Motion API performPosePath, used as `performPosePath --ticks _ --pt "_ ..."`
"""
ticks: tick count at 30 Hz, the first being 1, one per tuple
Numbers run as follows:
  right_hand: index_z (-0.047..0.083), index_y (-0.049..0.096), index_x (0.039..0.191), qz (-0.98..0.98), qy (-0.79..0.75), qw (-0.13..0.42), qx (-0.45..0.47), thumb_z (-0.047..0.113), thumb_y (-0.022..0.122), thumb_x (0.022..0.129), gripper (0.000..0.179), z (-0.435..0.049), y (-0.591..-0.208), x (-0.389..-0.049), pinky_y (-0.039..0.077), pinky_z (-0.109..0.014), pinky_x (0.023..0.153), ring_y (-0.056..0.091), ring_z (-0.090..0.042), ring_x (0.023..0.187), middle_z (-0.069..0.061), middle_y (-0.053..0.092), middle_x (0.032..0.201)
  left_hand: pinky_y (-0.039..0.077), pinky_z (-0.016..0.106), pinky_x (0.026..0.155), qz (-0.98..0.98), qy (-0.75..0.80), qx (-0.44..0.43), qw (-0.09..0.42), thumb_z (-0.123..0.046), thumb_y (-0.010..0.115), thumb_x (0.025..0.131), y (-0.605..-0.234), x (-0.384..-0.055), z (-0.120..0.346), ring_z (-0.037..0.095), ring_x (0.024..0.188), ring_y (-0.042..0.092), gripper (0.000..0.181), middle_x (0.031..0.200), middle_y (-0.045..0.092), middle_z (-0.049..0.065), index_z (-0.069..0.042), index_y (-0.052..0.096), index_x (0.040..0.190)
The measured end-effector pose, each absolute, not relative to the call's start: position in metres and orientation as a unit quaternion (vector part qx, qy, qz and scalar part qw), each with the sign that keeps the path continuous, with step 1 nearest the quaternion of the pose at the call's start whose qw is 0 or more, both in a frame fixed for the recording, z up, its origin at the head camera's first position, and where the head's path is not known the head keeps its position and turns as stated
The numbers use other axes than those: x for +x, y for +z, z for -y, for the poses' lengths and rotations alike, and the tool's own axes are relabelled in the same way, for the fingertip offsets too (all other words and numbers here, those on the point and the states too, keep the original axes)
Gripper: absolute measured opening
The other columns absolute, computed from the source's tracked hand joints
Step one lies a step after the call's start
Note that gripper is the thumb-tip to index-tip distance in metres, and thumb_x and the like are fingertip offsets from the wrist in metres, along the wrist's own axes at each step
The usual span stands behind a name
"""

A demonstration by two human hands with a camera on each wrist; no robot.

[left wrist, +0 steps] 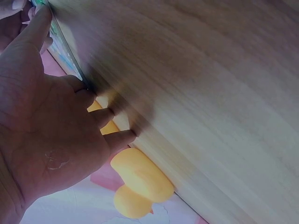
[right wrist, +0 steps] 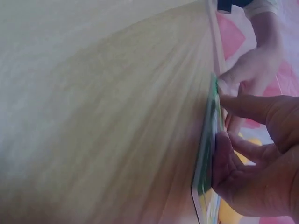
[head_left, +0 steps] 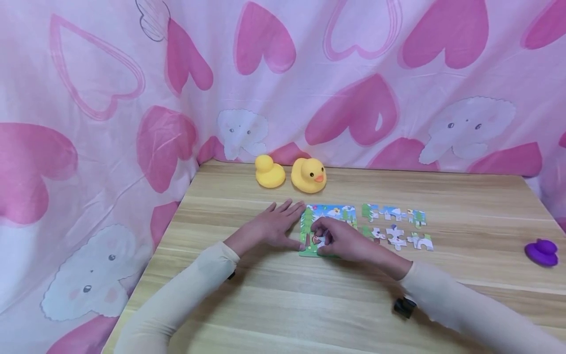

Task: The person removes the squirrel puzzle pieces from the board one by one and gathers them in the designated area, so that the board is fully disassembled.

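A jigsaw puzzle board (head_left: pixel 329 209) with a green border and a forest picture lies flat on the table. My left hand (head_left: pixel 279 228) rests at its left side with fingers spread; the thumb touches the lower left edge. Over the middle of the board, my right hand (head_left: pixel 345 240) bends its thumb and fingers around a puzzle piece (head_left: pixel 316 240), pinching it against the board; the fingers hide much of it. In the right wrist view, the right fingertips (right wrist: pixel 222 140) touch the thin board (right wrist: pixel 204 158). Several loose puzzle pieces (head_left: pixel 395 237) lie in two rows right of the board.
Two yellow rubber ducks (head_left: pixel 309 176) stand behind the board near the table's back edge. Far to the right sits a purple rubber duck (head_left: pixel 542 252). A pink curtain (head_left: pixel 274 93) with hearts hangs behind and left of the wooden table (head_left: pixel 283 305).
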State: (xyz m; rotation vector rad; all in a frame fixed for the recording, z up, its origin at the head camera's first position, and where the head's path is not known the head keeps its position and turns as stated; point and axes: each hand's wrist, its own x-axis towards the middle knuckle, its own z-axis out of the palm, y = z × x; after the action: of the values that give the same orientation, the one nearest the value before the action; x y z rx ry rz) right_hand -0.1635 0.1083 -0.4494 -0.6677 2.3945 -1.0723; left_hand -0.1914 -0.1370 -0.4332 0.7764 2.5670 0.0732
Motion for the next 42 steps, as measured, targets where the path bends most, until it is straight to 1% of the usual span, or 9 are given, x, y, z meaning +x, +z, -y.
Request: performPosePath --ticks 4,7,12,15,20,22,28,36,42 --pt "0.009 0.060 0.136 -0.881 -0.362 0.206 -0.225 0.012 0.087 0.087 0.056 -0.1004 -0.4482 -0.1627 0.052 -0.027 0.076 0.057 -0.016 0.091 -0.002 0.064 0.110 0.007 0.059 0.136 -0.932 0.027 0.279 0.230 -0.081 0.060 0.090 -0.4302 -0.1907 0.1374 0.027 0.169 -0.002 0.116 0.181 0.000 -0.006 -0.025 0.000 0.172" --pt "0.008 0.061 0.133 -0.886 -0.355 0.201 -0.221 0.012 0.088 0.085 0.054 -0.0969 -0.4468 -0.1624 0.051 -0.028 0.076 0.057 -0.017 0.090 -0.002 0.064 0.109 0.008 0.059 0.136 -0.932 0.026 0.276 0.231 -0.080 0.061 0.090 -0.4289 -0.1906 0.1381 0.027 0.169 -0.002 0.116 0.181 0.000 -0.007 -0.026 0.000 0.172" --pt "0.011 0.063 0.126 -0.890 -0.348 0.185 -0.229 0.012 0.089 0.084 0.050 -0.0970 -0.4464 -0.1617 0.049 -0.027 0.074 0.057 -0.016 0.087 -0.001 0.063 0.105 0.008 0.059 0.136 -0.933 0.026 0.278 0.229 -0.081 0.060 0.090 -0.4289 -0.1912 0.1388 0.027 0.169 -0.001 0.115 0.181 0.000 -0.008 -0.026 0.001 0.172" --pt "0.013 0.062 0.126 -0.892 -0.340 0.176 -0.239 0.014 0.090 0.084 0.050 -0.0984 -0.4461 -0.1608 0.049 -0.027 0.074 0.057 -0.015 0.088 -0.001 0.062 0.105 0.007 0.059 0.136 -0.932 0.028 0.281 0.228 -0.081 0.060 0.090 -0.4288 -0.1913 0.1387 0.027 0.169 -0.001 0.116 0.181 0.000 -0.007 -0.025 0.001 0.172" --pt "0.015 0.061 0.134 -0.897 -0.315 0.181 -0.251 0.020 0.090 0.085 0.058 -0.0989 -0.4437 -0.1608 0.050 -0.029 0.079 0.056 -0.016 0.093 0.000 0.061 0.113 0.008 0.060 0.136 -0.933 0.029 0.279 0.227 -0.080 0.062 0.090 -0.4281 -0.1916 0.1383 0.028 0.169 -0.001 0.116 0.181 0.000 -0.006 -0.025 0.001 0.172" --pt "0.016 0.060 0.135 -0.898 -0.309 0.189 -0.250 0.021 0.090 0.085 0.059 -0.0980 -0.4423 -0.1615 0.050 -0.031 0.080 0.056 -0.016 0.094 0.000 0.061 0.114 0.008 0.060 0.136 -0.933 0.028 0.279 0.227 -0.080 0.062 0.089 -0.4279 -0.1919 0.1382 0.028 0.169 0.000 0.116 0.181 0.000 -0.006 -0.025 0.001 0.172" --pt "0.013 0.062 0.131 -0.894 -0.313 0.204 -0.247 0.019 0.091 0.083 0.057 -0.0967 -0.4416 -0.1656 0.050 -0.032 0.078 0.056 -0.017 0.091 -0.001 0.062 0.107 0.008 0.060 0.136 -0.932 0.035 0.281 0.226 -0.079 0.062 0.090 -0.4292 -0.1915 0.1386 0.028 0.169 0.000 0.116 0.181 0.001 -0.006 -0.025 0.003 0.172" --pt "0.013 0.067 0.124 -0.900 -0.301 0.194 -0.249 0.021 0.092 0.080 0.052 -0.0969 -0.4433 -0.1688 0.050 -0.029 0.074 0.057 -0.015 0.086 0.002 0.066 0.101 0.008 0.059 0.136 -0.934 0.023 0.281 0.222 -0.081 0.060 0.089 -0.4328 -0.1917 0.1371 0.028 0.169 -0.001 0.117 0.181 0.000 -0.006 -0.025 0.001 0.172" --pt "0.012 0.068 0.127 -0.900 -0.302 0.182 -0.255 0.020 0.090 0.079 0.054 -0.0998 -0.4445 -0.1668 0.052 -0.031 0.073 0.058 -0.015 0.085 0.002 0.066 0.101 0.010 0.060 0.136 -0.934 0.014 0.285 0.216 -0.081 0.060 0.089 -0.4335 -0.1900 0.1352 0.028 0.169 0.001 0.116 0.181 0.001 -0.005 -0.023 0.002 0.172"
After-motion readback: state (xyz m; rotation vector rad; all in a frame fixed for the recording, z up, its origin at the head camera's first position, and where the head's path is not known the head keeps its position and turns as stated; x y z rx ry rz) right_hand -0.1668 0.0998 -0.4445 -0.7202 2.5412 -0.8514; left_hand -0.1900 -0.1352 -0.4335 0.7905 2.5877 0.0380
